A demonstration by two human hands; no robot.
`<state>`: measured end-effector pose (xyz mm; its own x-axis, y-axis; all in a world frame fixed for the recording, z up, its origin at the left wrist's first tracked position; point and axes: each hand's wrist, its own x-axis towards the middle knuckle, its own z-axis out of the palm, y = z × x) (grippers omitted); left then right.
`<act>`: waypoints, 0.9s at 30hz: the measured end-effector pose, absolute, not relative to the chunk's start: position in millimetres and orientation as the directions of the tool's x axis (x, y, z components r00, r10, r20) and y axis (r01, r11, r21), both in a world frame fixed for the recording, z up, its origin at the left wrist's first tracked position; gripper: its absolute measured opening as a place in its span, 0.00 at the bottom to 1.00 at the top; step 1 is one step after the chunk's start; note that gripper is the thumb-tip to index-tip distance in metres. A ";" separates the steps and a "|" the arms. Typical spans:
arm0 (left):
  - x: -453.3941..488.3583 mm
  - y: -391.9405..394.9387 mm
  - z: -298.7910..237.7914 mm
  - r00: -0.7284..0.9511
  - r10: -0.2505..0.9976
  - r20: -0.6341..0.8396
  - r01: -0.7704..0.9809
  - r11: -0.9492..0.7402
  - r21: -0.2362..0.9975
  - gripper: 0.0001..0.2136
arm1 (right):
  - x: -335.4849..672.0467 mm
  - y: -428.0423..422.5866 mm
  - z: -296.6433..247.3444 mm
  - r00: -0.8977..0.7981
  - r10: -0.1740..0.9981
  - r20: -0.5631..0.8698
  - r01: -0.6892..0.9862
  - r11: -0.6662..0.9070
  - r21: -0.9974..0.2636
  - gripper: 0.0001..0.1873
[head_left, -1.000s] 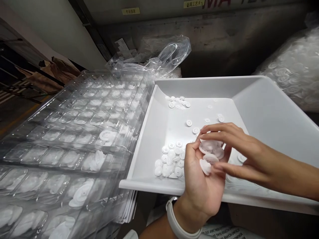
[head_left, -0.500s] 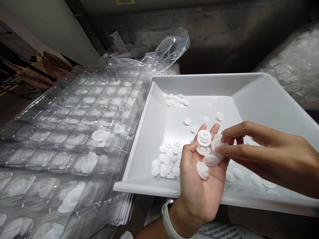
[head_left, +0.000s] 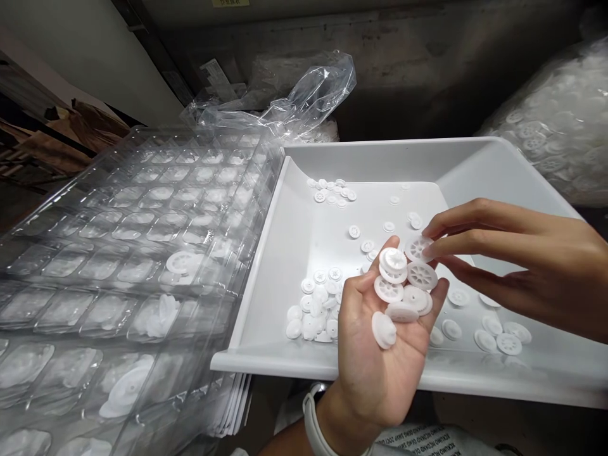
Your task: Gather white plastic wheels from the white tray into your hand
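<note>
Palm up over the front of the white tray (head_left: 266,285), my left hand (head_left: 375,373) is cupped around several white plastic gears (head_left: 390,289). Some of them are stacked near the fingers, and one with a pointed hub (head_left: 384,330) sits lower on the palm. My right hand (head_left: 508,253) pinches a spoked white gear (head_left: 418,247) between thumb and fingertips, just above the left fingers. Behind the left hand, a heap of loose gears (head_left: 317,310) lies in the tray's left part. More loose gears (head_left: 508,342) lie to the right.
Stacked clear plastic blister trays (head_left: 128,272) with white parts in their pockets stand on the left. A crumpled clear bag (head_left: 308,95) is behind them. A large bag of white gears (head_left: 560,126) stands at the back right.
My right hand has lifted slightly, and the gear in its fingertips now shows its spokes. The gears in my left palm are more spread out. The view has shifted slightly.
</note>
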<state>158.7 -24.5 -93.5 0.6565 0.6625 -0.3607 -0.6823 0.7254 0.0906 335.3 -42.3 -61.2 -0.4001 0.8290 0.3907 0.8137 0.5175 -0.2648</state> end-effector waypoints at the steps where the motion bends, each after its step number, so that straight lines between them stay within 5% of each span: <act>1: 159.0 -24.7 -92.3 0.649 0.670 -0.360 -0.692 0.717 0.085 0.17 | 336.2 -42.5 -60.3 -0.382 0.849 0.365 0.804 0.500 -0.321 0.07; 11: 162.0 -26.1 -86.7 0.694 0.656 -0.297 -0.656 0.746 0.116 0.18 | 325.4 -42.3 -61.8 -0.317 0.919 0.236 0.725 0.395 -0.564 0.15; 19: 164.8 -27.4 -88.9 0.689 0.648 -0.324 -0.628 0.757 0.180 0.17 | 317.1 -41.7 -59.0 -0.218 0.948 0.231 0.744 0.315 -0.589 0.10; 24: 164.0 -29.5 -90.2 0.676 0.654 -0.341 -0.627 0.753 0.200 0.16 | 315.7 -43.0 -60.5 -0.231 0.930 0.286 0.780 0.353 -0.516 0.18; 27: 163.2 -29.8 -88.9 0.697 0.642 -0.320 -0.615 0.765 0.192 0.15 | 316.4 -44.9 -60.6 -0.198 0.929 0.312 0.731 0.352 -0.584 0.17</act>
